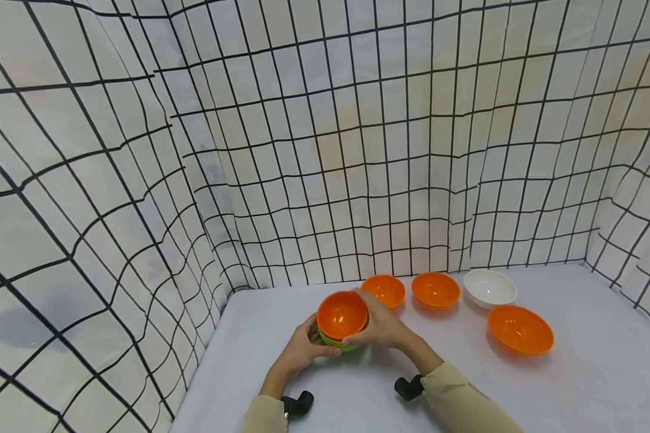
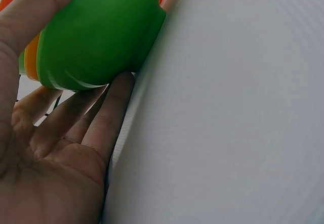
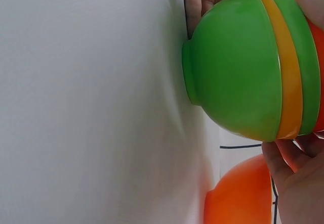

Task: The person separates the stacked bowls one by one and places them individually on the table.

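A nested stack of bowls stands on the white table in front of me. Its lowest is a green bowl [image 3: 238, 67]; above it show the rim of a yellow-orange bowl [image 3: 292, 82], a second green bowl [image 3: 306, 82] and, on top, an orange bowl [image 1: 342, 315] whose inside faces up. My left hand [image 1: 302, 352] holds the stack from the left, thumb across its near side and fingers round the far side. From the right, my right hand [image 1: 381, 328] grips the upper bowls, its thumb near the front and fingers behind the rim.
Behind the stack are an orange bowl [image 1: 387, 290], another orange bowl [image 1: 436, 290] and a white bowl [image 1: 490, 288] in a row. A wider orange bowl [image 1: 520, 329] sits at the right. A white curtain [image 1: 330, 210] with black grid lines encloses the table.
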The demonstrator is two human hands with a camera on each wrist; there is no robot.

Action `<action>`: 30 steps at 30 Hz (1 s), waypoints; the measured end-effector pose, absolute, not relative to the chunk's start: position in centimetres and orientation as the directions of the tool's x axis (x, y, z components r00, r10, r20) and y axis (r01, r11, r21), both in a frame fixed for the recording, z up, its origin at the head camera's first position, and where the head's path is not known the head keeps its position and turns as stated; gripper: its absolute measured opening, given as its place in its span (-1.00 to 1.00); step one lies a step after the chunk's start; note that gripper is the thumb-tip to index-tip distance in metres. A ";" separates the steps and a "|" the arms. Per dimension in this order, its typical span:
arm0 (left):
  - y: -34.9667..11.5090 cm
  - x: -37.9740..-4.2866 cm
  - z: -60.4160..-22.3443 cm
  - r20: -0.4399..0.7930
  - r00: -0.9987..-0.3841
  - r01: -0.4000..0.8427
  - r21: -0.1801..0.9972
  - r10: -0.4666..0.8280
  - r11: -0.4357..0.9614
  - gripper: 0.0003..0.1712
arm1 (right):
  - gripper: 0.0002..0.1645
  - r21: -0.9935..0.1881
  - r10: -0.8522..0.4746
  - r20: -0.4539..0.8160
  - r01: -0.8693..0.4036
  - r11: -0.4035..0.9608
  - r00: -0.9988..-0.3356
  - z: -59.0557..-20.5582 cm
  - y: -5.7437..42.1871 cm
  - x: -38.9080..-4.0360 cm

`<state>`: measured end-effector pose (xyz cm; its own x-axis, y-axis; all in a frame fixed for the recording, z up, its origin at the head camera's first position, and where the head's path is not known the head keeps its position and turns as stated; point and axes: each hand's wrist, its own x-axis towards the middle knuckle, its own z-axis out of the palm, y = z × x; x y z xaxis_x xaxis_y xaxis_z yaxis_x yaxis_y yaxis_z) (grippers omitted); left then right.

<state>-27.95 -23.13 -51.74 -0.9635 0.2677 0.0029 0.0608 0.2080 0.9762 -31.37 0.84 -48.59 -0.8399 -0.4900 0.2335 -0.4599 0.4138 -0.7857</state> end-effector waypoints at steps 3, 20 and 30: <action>-23.1 -28.0 -51.8 0.003 -0.962 0.063 0.976 0.271 0.211 0.15 | 0.31 -0.795 -0.491 0.247 -0.465 0.390 -0.835 -48.6 0.9 -31.4; -23.2 -27.8 -52.0 -0.004 -0.962 0.056 0.976 0.271 0.212 0.21 | 0.28 -0.833 -0.418 0.274 -0.431 0.347 -0.866 -47.4 1.7 -30.7; -23.3 -27.9 -52.0 0.001 -0.963 0.066 0.970 0.269 0.232 0.19 | 0.29 -0.853 -0.380 0.306 -0.429 0.298 -0.873 -46.8 2.9 -30.3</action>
<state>-27.93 -23.30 -51.99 -0.9631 0.2692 0.0009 0.0658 0.2320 0.9705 -30.26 2.88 -46.78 -0.8729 -0.3802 0.3059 -0.4287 0.2981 -0.8528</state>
